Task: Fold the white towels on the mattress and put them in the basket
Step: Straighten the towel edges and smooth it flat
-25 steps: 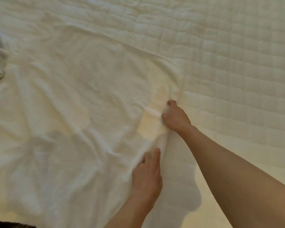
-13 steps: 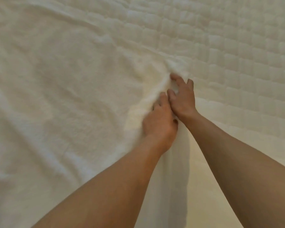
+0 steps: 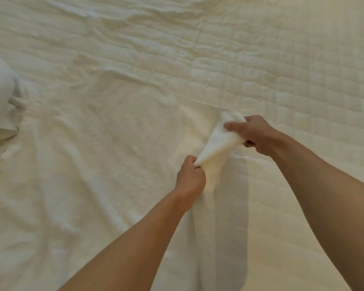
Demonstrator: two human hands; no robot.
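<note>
Okay, my left hand (image 3: 190, 179) has its fingers (image 3: 192, 162) curled tight on the right edge of the white towel (image 3: 114, 143), and my right hand (image 3: 254, 133) grips that edge just beyond, the strip lifted between them. Rest of it lies spread and wrinkled on the mattress (image 3: 282, 70); a white bundle (image 3: 0, 106) sits far left.

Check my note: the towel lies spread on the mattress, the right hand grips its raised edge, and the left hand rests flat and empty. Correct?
Not quite. In the head view the left hand is not flat and empty: it grips the towel by its raised edge too, nearer the person than the right hand. The towel does lie spread on the mattress.
</note>
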